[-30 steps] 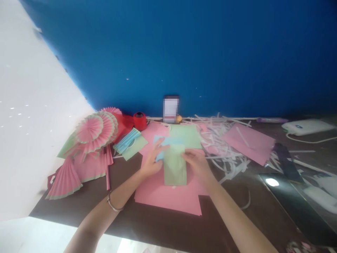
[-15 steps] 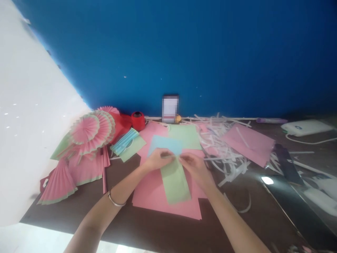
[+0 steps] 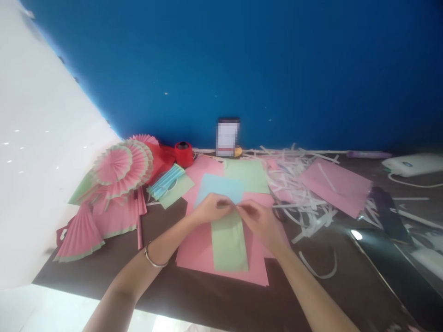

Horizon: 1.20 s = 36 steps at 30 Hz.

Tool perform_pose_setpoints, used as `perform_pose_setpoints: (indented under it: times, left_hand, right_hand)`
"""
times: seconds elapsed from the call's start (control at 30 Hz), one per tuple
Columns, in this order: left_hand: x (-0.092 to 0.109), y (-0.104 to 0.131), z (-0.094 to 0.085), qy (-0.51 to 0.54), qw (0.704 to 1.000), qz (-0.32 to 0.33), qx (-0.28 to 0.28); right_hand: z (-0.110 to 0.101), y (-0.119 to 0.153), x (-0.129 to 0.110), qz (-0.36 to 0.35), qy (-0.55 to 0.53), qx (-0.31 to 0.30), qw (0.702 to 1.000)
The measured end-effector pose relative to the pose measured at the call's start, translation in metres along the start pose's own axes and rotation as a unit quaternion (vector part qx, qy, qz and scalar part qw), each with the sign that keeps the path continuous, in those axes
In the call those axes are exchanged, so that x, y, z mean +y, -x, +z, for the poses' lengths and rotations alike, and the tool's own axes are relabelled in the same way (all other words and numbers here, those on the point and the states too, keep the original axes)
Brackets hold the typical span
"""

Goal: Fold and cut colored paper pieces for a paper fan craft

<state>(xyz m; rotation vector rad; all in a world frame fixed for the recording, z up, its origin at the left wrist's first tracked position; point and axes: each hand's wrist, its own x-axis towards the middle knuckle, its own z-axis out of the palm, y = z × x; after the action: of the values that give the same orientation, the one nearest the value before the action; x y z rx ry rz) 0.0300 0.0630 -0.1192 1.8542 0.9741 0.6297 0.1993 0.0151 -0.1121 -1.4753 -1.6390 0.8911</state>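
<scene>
Though pinched, green paper (image 3: 229, 246) free at near edge

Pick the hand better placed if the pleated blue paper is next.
Probably the left hand: it is nearer the pleated blue paper; the right hand would reach past it. Both hold the far end of the narrow green paper.

A pale green, oblong sheet of paper (image 3: 229, 246) stretches from twelve o'clock to about six o'clock over flat pink paper sheets (image 3: 196, 249), its long sides nearly straight. The left hand (image 3: 215, 208) and right hand (image 3: 259, 220) pinch its twelve o'clock end, partly hiding that edge.
</scene>
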Motion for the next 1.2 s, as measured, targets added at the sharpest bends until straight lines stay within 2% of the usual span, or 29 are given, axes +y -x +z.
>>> perform_pose_setpoints:
  times: [0.2,0.47,0.8,1.03,1.2]
  left_hand:
    - [-0.002,0.001,0.001,0.01,1.0,0.014,-0.013]
    - [-0.006,-0.001,0.004,0.05,0.999,-0.005,0.003]
    - [-0.009,-0.003,0.006,0.104,0.994,-0.043,0.003]
    - [-0.009,-0.003,0.003,0.057,0.997,-0.044,-0.004]
    - [-0.01,-0.003,0.002,0.029,0.999,-0.029,-0.009]
  right_hand:
    - [-0.005,0.004,-0.018,0.007,0.086,-0.001,0.996]
    - [-0.002,0.007,-0.023,-0.004,0.112,0.015,0.994]
    - [-0.001,0.009,-0.027,0.018,0.101,0.022,0.994]
    - [0.001,0.007,-0.02,0.04,0.05,0.044,0.997]
    - [0.006,0.004,-0.005,0.035,0.003,0.029,0.999]
